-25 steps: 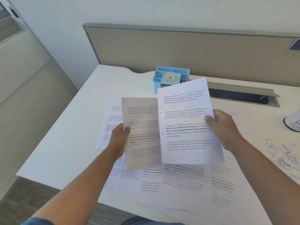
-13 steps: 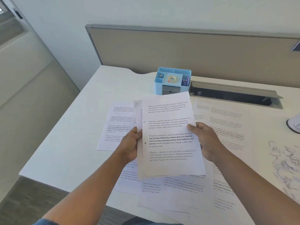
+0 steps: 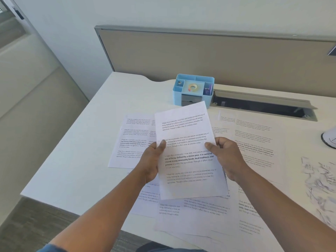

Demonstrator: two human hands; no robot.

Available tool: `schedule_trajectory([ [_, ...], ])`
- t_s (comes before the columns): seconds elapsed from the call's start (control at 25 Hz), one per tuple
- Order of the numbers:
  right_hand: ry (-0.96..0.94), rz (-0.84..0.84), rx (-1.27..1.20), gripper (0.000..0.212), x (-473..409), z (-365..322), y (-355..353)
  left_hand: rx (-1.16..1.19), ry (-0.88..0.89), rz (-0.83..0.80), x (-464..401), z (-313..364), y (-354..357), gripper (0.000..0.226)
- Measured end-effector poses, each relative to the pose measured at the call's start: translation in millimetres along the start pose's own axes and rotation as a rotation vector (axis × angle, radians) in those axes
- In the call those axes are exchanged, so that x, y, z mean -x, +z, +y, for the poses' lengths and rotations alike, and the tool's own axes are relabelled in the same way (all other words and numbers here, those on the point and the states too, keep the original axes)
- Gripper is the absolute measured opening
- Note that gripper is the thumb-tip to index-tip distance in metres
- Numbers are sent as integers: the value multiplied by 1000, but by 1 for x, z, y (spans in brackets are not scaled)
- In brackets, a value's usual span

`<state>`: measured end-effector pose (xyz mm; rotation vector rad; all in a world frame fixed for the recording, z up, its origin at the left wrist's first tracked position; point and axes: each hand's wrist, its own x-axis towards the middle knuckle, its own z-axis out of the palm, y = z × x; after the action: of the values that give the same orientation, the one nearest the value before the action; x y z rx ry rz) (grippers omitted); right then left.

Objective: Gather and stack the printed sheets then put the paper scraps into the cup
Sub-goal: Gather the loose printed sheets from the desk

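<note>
I hold a small stack of printed sheets [image 3: 187, 151] above the white desk [image 3: 81, 170], tilted a little to the right. My left hand [image 3: 152, 160] grips its left edge and my right hand [image 3: 227, 157] grips its right edge, thumbs on top. Several more printed sheets lie loose on the desk: one to the left [image 3: 131, 142], others under my hands [image 3: 190, 215] and to the right [image 3: 254, 142]. A heap of paper scraps [image 3: 320, 180] lies at the far right. The white cup [image 3: 330, 138] shows only partly at the right edge.
A light blue desk organiser [image 3: 193, 90] with a tape roll stands at the back centre. Right of it is an open cable slot [image 3: 261, 106] with a raised grey lid. A beige partition [image 3: 218, 55] runs behind the desk. The desk's left edge drops to the floor.
The two sheets held apart in my hands have been brought together into one stack, which has dropped lower and nearer to the desk.
</note>
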<state>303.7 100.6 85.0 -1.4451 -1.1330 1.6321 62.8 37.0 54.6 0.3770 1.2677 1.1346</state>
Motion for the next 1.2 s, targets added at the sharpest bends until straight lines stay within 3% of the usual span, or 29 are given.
schedule_trajectory([
  [0.12,-17,-22,26,10,1,0,-1,-22,40,53,-1,-2,2,28],
  [0.52,31,-109,46,24,5,4,-6,3,52,111,-2,-3,4,25],
  [0.64,7,-112,57,47,7,2,-7,53,23,75,2,0,4,27],
  [0.76,7,-84,106,83,7,-3,-10,99,-15,-51,8,4,2,36],
  [0.88,-10,-91,121,100,8,-8,-17,92,-28,-194,13,7,4,49],
  [1.04,-29,-111,156,96,12,-21,-26,43,-12,-137,15,9,16,43],
  [1.2,-52,-121,172,72,18,-25,-33,70,2,-118,20,5,27,43],
])
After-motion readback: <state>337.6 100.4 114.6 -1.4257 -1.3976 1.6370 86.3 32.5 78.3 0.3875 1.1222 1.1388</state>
